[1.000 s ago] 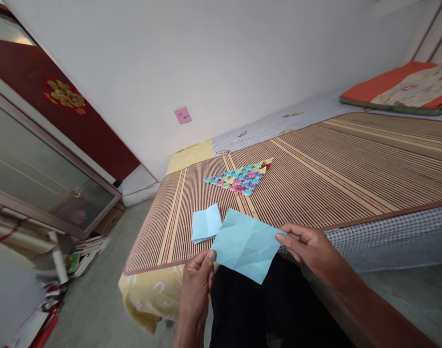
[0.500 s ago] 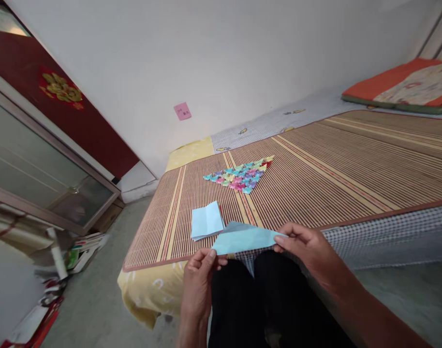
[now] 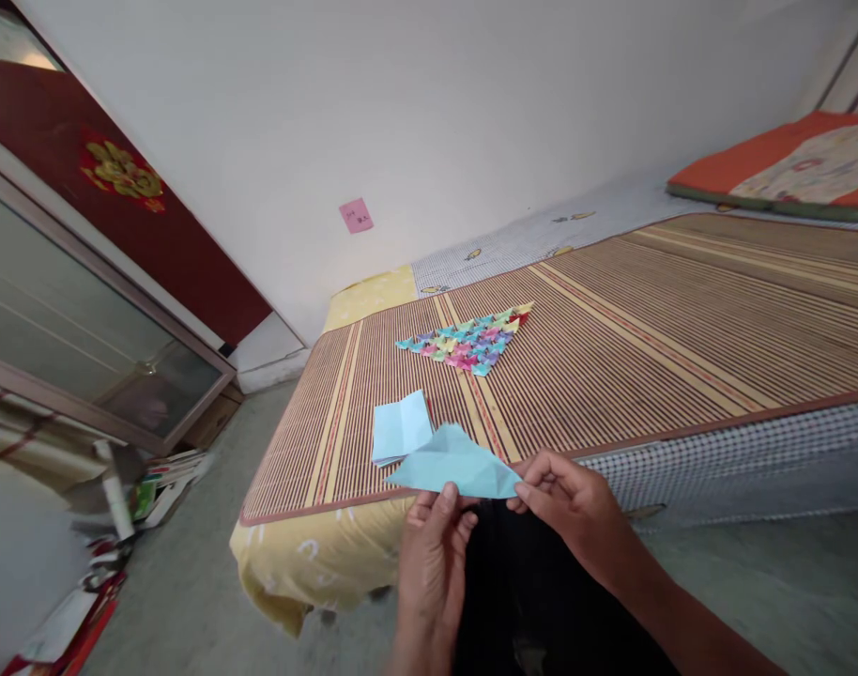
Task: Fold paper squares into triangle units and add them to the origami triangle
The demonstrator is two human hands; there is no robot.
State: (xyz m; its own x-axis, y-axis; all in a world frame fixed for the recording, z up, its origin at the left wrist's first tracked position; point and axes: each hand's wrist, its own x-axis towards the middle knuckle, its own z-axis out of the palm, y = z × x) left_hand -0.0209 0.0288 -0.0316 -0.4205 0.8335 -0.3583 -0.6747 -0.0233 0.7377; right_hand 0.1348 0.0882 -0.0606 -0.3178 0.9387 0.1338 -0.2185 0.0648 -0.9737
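Observation:
A light blue sheet of paper point(image 3: 461, 465), folded into a rough triangle, is held up between both hands just over the bed's near edge. My left hand point(image 3: 436, 540) pinches its lower edge near the middle, thumb on top. At the paper's right corner, my right hand point(image 3: 566, 493) grips with thumb and fingertips. Behind it lies a stack of light blue paper point(image 3: 401, 430), partly covered by the folded sheet. Farther back on the mat rests a triangular arrangement of many-coloured folded paper pieces point(image 3: 467, 340).
A striped mat point(image 3: 612, 329) covers the bed, over a yellow sheet point(image 3: 316, 554) at the near left. An orange folded quilt point(image 3: 773, 164) lies at the far right. A pink note point(image 3: 357, 216) is on the wall. Books point(image 3: 165, 483) stand on the floor at left.
My left hand has shifted right, from the paper's left corner to the middle of its lower edge. My right hand has moved slightly left and down, still holding the right corner.

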